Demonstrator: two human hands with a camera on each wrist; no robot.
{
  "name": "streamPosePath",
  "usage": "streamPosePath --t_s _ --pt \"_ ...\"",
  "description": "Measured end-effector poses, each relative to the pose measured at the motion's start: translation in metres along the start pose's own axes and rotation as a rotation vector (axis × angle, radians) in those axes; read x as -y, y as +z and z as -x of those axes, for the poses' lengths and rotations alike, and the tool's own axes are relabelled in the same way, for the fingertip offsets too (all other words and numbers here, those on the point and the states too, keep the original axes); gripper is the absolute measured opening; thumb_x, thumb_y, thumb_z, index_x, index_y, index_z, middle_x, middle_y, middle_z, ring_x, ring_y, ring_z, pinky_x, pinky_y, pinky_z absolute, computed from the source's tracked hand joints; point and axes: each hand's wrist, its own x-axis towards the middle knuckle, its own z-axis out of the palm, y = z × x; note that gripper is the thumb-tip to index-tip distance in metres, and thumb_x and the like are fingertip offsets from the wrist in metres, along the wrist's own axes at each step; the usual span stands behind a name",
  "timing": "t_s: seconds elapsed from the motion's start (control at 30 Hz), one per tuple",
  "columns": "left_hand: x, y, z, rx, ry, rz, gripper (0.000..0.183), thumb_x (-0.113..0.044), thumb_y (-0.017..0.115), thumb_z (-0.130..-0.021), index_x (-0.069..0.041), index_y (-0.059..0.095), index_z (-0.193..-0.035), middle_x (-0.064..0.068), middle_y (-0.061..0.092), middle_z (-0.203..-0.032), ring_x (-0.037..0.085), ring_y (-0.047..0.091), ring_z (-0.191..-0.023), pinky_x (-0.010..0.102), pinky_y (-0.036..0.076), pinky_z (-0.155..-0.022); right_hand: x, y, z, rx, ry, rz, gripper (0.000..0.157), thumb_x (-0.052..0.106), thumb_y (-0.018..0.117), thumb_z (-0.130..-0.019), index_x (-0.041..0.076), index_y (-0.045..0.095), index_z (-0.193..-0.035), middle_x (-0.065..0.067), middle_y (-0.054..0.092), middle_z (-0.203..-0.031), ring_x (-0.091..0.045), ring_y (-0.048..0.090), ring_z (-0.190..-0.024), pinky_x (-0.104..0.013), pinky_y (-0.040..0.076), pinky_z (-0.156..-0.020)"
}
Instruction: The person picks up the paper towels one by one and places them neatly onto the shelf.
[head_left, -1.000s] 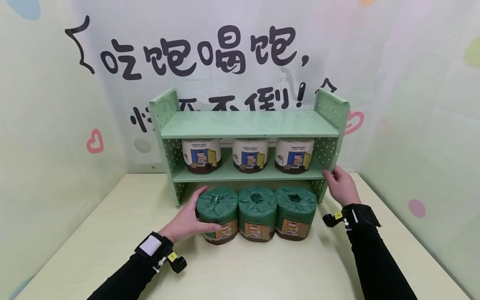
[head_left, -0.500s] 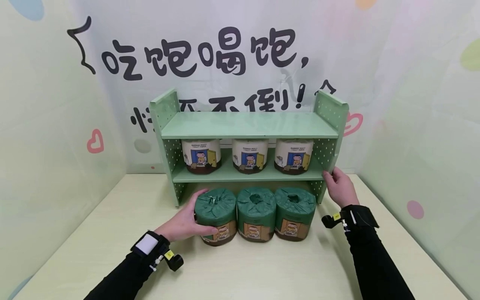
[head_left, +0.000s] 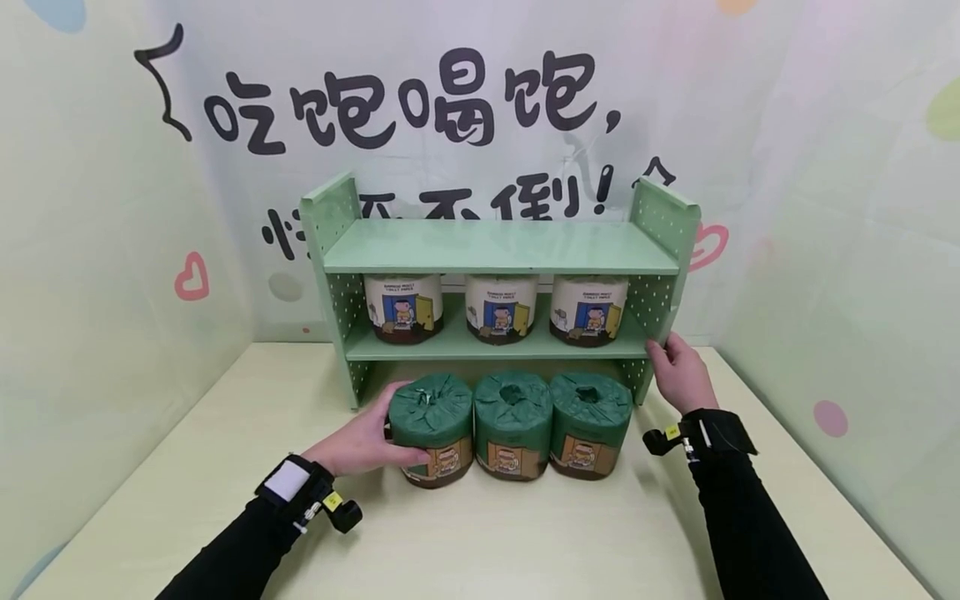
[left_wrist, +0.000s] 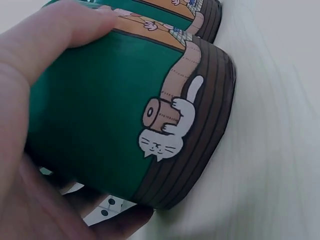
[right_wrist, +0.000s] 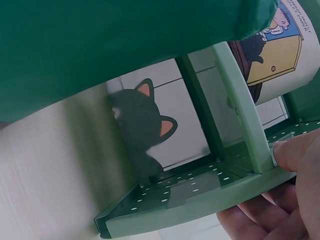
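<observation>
A row of green-wrapped toilet paper rolls stands on the table before the shelf: a left roll (head_left: 432, 421), a middle roll (head_left: 513, 421) and a right roll (head_left: 591, 421). My left hand (head_left: 369, 442) holds the left roll, thumb across its printed front and fingers round the far side; in the left wrist view its green side (left_wrist: 95, 110) shows a white cat. My right hand (head_left: 684, 377) grips the right side panel (right_wrist: 200, 215) of the green shelf (head_left: 498, 248), thumb inside, fingers outside. The left fingertips are mostly hidden behind the roll.
On the shelf's middle board stand a left white roll (head_left: 405, 308), a centre white roll (head_left: 501, 312) and a right white roll (head_left: 589, 312), spaced apart. Pale table surface (head_left: 510, 542) lies in front of the green rolls. A printed backdrop (head_left: 480, 175) rises behind the shelf.
My left hand and the left green roll have shifted slightly left; the middle roll has also moved a little left. The right hand stays on the shelf's side panel.
</observation>
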Motion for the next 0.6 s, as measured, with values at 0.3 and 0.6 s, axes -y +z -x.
streamPosePath --t_s 0.3,0.6 --pt "-0.007 0.0 0.0 -0.008 0.006 0.054 0.101 -0.015 0.092 -0.071 -0.022 0.027 -0.148 0.005 0.042 -0.141 0.025 0.044 -0.124 0.06 0.032 -0.105 0.0 -0.001 0.002 0.001 -0.004 0.008 0.045 0.031 0.041 -0.109 0.0 0.048 -0.14 -0.026 0.055 -0.13 -0.04 0.05 -0.118 -0.061 0.041 -0.096" --pt "-0.019 -0.003 0.004 -0.003 -0.002 0.052 0.1 -0.011 0.092 -0.07 -0.016 0.029 -0.148 0.009 0.044 -0.14 0.027 0.044 -0.124 0.061 0.033 -0.104 0.001 -0.001 0.002 -0.004 -0.016 0.013 0.045 0.032 0.041 -0.109 -0.001 0.049 -0.138 -0.027 0.056 -0.128 -0.04 0.051 -0.116 -0.061 0.041 -0.095"
